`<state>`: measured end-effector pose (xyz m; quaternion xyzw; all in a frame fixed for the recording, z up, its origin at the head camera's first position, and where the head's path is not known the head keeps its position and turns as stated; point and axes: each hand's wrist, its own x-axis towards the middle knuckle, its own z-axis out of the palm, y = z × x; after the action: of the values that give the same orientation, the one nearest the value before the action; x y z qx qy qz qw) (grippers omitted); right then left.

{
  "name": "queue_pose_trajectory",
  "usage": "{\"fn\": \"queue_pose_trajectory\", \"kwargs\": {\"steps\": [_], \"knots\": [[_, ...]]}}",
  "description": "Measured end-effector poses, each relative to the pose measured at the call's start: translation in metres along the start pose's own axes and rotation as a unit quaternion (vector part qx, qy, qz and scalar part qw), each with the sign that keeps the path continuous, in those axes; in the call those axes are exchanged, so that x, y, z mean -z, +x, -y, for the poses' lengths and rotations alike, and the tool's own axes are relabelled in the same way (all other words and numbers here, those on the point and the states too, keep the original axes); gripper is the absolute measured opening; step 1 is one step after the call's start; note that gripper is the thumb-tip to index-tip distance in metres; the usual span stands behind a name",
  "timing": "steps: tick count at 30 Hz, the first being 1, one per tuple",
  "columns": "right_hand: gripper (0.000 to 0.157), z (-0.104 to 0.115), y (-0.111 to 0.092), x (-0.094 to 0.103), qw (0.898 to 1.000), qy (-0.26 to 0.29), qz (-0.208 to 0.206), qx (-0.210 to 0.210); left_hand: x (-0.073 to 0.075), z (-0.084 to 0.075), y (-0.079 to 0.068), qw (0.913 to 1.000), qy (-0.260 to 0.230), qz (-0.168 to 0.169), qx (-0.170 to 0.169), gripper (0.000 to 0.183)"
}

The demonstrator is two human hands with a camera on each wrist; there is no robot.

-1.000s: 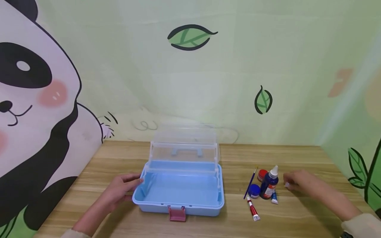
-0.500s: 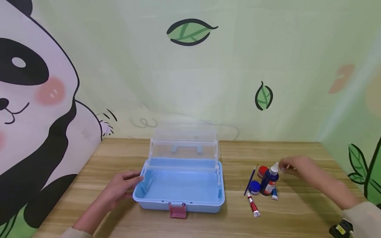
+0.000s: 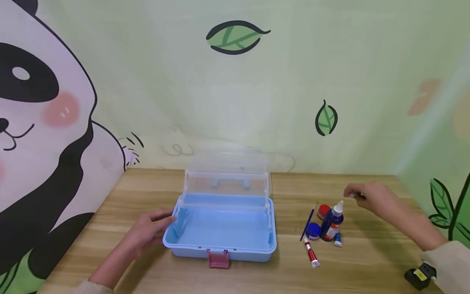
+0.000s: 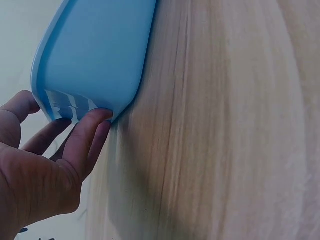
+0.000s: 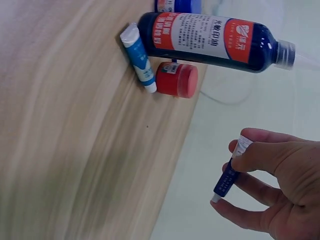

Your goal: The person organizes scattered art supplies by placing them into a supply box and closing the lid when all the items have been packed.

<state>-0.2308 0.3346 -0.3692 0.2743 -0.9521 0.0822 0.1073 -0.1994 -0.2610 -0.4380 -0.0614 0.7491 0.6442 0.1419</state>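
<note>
My left hand (image 3: 148, 232) grips the left end of a light blue plastic storage box (image 3: 220, 255); in the left wrist view its fingers (image 4: 85, 132) are at the box's end wall. The box has its clear lid (image 3: 225, 179) tipped back and its pink latch (image 3: 218, 259) hanging down in front. Raised above the table at the right, my right hand (image 3: 374, 198) pinches a small dark blue paint tube (image 5: 228, 179) with a silver end and white cap. Just left of that hand stands a dark blue bottle (image 3: 331, 226) with a white nozzle.
Around the bottle are a red paint jar (image 3: 324, 212), a blue paint jar (image 3: 313, 231), a thin paintbrush (image 3: 309, 222), a red paint tube (image 3: 311, 253) and a lighter blue tube (image 3: 338, 240). A panda-printed backdrop (image 3: 293, 81) borders the wooden table (image 3: 147, 188).
My right hand has lifted the dark blue paint tube off the table, up and away behind the bottle. The left hand keeps its place on the box.
</note>
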Motion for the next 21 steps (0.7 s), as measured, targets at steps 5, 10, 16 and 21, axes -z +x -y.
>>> {"fn": "queue_pose_trajectory", "kwargs": {"steps": [5,10,16,21], "knots": [[0.029,0.001,0.004,0.006,1.000,0.010,-0.006,-0.016,0.000,-0.003,0.001,0.9998,0.013,-0.013,0.011,0.060],[0.029,0.003,0.007,0.008,0.999,0.021,-0.006,-0.037,0.001,0.000,0.000,0.9999,0.009,-0.007,0.013,0.062],[0.025,0.001,0.014,0.013,0.999,0.020,0.017,-0.022,0.002,0.002,-0.002,0.9998,0.000,-0.007,0.016,0.061],[0.025,0.003,0.026,0.025,0.999,0.012,0.027,-0.021,0.000,-0.001,0.001,0.9999,-0.008,0.006,0.008,0.062]]}}
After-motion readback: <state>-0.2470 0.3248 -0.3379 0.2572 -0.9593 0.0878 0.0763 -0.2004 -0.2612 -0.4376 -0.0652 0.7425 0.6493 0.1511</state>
